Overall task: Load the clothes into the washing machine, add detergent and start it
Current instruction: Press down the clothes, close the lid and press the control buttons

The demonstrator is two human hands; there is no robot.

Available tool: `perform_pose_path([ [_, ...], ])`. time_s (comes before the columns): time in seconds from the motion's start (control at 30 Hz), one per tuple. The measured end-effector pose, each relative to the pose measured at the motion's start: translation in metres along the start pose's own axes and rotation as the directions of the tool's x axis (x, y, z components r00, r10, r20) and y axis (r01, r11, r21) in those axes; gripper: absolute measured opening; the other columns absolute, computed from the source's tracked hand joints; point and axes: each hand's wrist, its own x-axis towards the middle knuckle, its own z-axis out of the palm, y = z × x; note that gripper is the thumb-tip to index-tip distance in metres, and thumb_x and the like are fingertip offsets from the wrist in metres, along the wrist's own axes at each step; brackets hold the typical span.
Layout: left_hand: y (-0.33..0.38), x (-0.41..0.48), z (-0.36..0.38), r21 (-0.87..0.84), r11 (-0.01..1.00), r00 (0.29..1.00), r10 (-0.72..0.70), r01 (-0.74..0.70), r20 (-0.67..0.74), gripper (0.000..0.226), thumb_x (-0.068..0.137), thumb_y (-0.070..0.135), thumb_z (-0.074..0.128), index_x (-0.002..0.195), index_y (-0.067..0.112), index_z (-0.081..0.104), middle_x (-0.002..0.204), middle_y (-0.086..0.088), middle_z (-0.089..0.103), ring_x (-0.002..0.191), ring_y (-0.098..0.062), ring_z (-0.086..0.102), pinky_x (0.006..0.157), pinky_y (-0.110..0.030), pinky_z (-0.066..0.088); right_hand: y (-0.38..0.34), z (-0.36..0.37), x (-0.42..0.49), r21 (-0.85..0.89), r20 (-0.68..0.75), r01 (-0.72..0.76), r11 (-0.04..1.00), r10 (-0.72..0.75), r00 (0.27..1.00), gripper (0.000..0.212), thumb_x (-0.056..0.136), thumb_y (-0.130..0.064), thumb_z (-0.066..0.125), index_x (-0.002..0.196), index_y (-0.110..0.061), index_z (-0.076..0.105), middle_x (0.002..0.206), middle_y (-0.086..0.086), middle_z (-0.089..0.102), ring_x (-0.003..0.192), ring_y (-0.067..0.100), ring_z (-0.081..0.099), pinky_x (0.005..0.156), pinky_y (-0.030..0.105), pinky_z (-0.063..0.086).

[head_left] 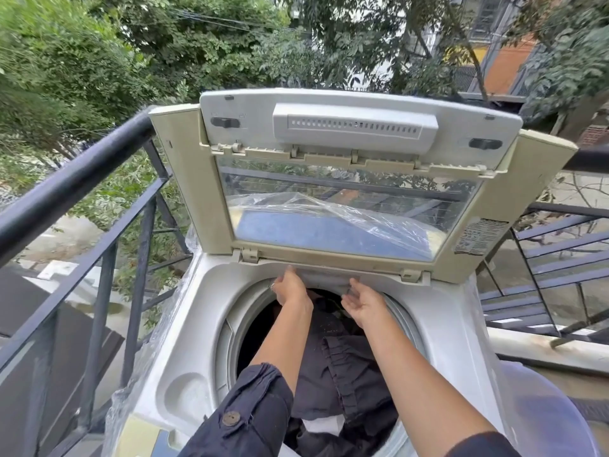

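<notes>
– Balcony outdoors, black railing point(75, 179) down the left, trees point(99, 61) and a building point(504, 67) behind. Washer point(184, 341) sits right by the railing with plastic wrap point(145, 374) on its side. Its lid point(197, 192) is folded up at the back, with a see-through window.

– ok, and where's the laundry?

– Clothes point(346, 374) are in the drum point(230, 328). Dark pile, mostly black fabric, with a bit of white at the near edge.

– what are the hands up to?

– Both reach across the pile to the far rim, just under the lid hinge. Left hand point(291, 290): grip spread, fingers straight, tips touching the back ledge, ring point(273, 286) on one finger. Right hand point(364, 305) is just beside it, palm turned up-ish, grip loose and spread, fingertips at the grey strip point(329, 279) along the back rim.

– pinching any fabric?

– Neither one, as far as I can see. Left arm has a dark sleeve point(244, 413) with a button point(230, 418). Can't tell what the bluish round thing point(543, 407) at bottom right is.
</notes>
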Motion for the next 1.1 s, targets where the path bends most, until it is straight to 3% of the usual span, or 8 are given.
perform_pose_path([
  [0.23, 0.009, -0.036, -0.003, -0.015, 0.997, 0.997, 0.081, -0.081, 0.005, 0.053, 0.094, 0.035, 0.048, 0.138, 0.009, 0.037, 0.141, -0.012, 0.043, 0.126, -0.035, 0.044, 0.107, -0.050, 0.035, -0.005, -0.008, -0.030, 0.021, 0.063, 0.040, 0.999, -0.041, 0.997, 0.045, 0.093, -0.011, 0.055, 0.133, 0.006, 0.043, 0.142, 0.022, 0.041, 0.132, 0.031, 0.043, 0.113, 0.036, 0.033],
  [0.33, 0.012, -0.057, -0.005, -0.022, 0.990, 0.988, 0.137, -0.136, 0.068, 0.049, 0.097, 0.038, 0.038, 0.138, 0.010, 0.040, 0.141, -0.010, 0.045, 0.126, -0.031, 0.046, 0.108, -0.046, 0.036, -0.012, -0.010, -0.046, 0.031, 0.113, 0.051, 0.998, -0.054, 0.992, 0.036, 0.095, -0.013, 0.052, 0.126, 0.004, 0.049, 0.124, 0.021, 0.052, 0.095, 0.024, 0.058, 0.110, 0.035, 0.035],
  [0.4, 0.013, -0.065, -0.005, 0.023, 0.983, 0.979, 0.177, -0.180, 0.097, 0.048, 0.097, 0.039, 0.032, 0.135, 0.013, 0.045, 0.141, -0.009, 0.047, 0.126, -0.030, 0.046, 0.109, -0.046, 0.036, -0.019, -0.011, -0.055, 0.043, 0.142, 0.047, 0.998, -0.053, 0.988, 0.014, 0.095, -0.013, 0.052, 0.097, 0.000, 0.057, 0.102, 0.016, 0.054, 0.074, 0.018, 0.052, 0.109, 0.035, 0.036],
  [0.57, 0.028, -0.095, 0.003, 0.106, 0.937, 0.934, 0.311, -0.333, 0.177, 0.043, 0.097, 0.037, 0.034, 0.125, 0.010, 0.053, 0.132, -0.010, 0.055, 0.121, -0.032, 0.051, 0.106, -0.047, 0.038, -0.042, -0.007, -0.087, 0.049, 0.213, 0.097, 0.994, -0.105, 0.971, 0.020, 0.096, -0.013, 0.050, 0.076, -0.009, 0.050, 0.103, 0.012, 0.051, 0.095, 0.022, 0.053, 0.105, 0.034, 0.037],
  [0.77, 0.065, -0.140, 0.014, 0.047, 0.904, 0.890, 0.407, -0.424, 0.206, 0.059, 0.096, 0.051, 0.032, 0.137, 0.009, 0.042, 0.140, -0.010, 0.047, 0.127, -0.032, 0.046, 0.108, -0.051, 0.036, -0.083, 0.013, -0.135, 0.113, 0.297, 0.182, 0.977, -0.208, 0.932, 0.019, 0.091, -0.026, 0.058, 0.080, -0.011, 0.052, 0.080, 0.006, 0.048, 0.068, 0.016, 0.050, 0.087, 0.029, 0.047],
  [0.93, 0.097, -0.176, 0.025, -0.027, 0.896, 0.872, 0.438, -0.444, 0.218, 0.074, 0.090, 0.060, 0.042, 0.141, 0.006, 0.037, 0.148, -0.011, 0.038, 0.133, -0.032, 0.041, 0.110, -0.048, 0.034, -0.107, 0.034, -0.179, 0.136, 0.322, 0.279, 0.951, -0.308, 0.895, 0.067, 0.081, -0.045, 0.067, 0.131, -0.008, 0.044, 0.102, 0.008, 0.048, 0.106, 0.021, 0.048, 0.099, 0.040, 0.040],
  [1.03, 0.115, -0.192, 0.036, -0.066, 0.900, 0.871, 0.434, -0.431, 0.231, 0.082, 0.087, 0.059, 0.049, 0.142, 0.001, 0.032, 0.149, -0.013, 0.036, 0.134, -0.033, 0.039, 0.110, -0.045, 0.032, -0.118, 0.051, -0.202, 0.136, 0.267, 0.322, 0.937, -0.347, 0.899, 0.086, 0.077, -0.053, 0.067, 0.143, -0.011, 0.031, 0.143, 0.013, 0.034, 0.132, 0.026, 0.036, 0.108, 0.049, 0.036],
  [1.1, 0.126, -0.199, 0.042, -0.063, 0.917, 0.883, 0.396, -0.393, 0.252, 0.086, 0.085, 0.061, 0.051, 0.144, 0.002, 0.029, 0.151, -0.013, 0.032, 0.135, -0.034, 0.037, 0.111, -0.046, 0.031, -0.123, 0.062, -0.212, 0.143, 0.218, 0.327, 0.934, -0.352, 0.910, 0.088, 0.076, -0.056, 0.066, 0.144, -0.015, 0.030, 0.150, 0.011, 0.027, 0.137, 0.029, 0.032, 0.107, 0.053, 0.035],
])
